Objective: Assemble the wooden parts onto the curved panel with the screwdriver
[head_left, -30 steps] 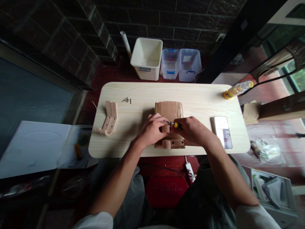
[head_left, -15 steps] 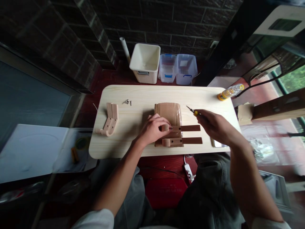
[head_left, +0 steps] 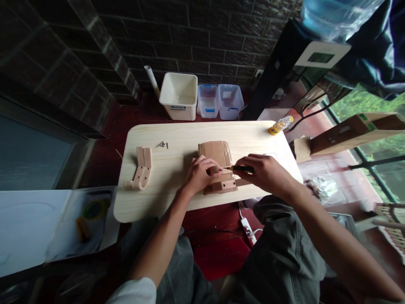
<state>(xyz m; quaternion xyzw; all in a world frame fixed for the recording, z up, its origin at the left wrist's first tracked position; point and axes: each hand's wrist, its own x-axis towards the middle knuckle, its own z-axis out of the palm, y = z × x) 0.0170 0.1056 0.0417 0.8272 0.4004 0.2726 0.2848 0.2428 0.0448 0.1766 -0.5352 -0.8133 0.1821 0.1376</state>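
Note:
My left hand (head_left: 202, 174) is closed around the curled end of a wooden hook (head_left: 215, 170), which rests on a flat cardboard package (head_left: 215, 148). In my right hand (head_left: 264, 171) is a screwdriver (head_left: 243, 168) with a black and yellow handle, held almost level. Its tip points at my left fingertips, over the hook; whether it touches a screw is too small to tell. Beside it on the cardboard lies a second wooden hook (head_left: 224, 186) with dark holes. At the table's left lie more wooden hooks (head_left: 143, 171), side by side. Several small screws (head_left: 163, 145) form a pile nearby.
The pale table (head_left: 172, 202) has a clear bottle with a yellow base (head_left: 281, 125) at its far right corner. Behind it stand a cream bin (head_left: 177, 112) and two clear plastic boxes (head_left: 230, 110). A power strip (head_left: 247, 230) lies below the front edge.
My right hand has moved left and down, bringing the screwdriver from beyond the cardboard to my left fingers. My left hand stays on the hook. The whole view has shifted.

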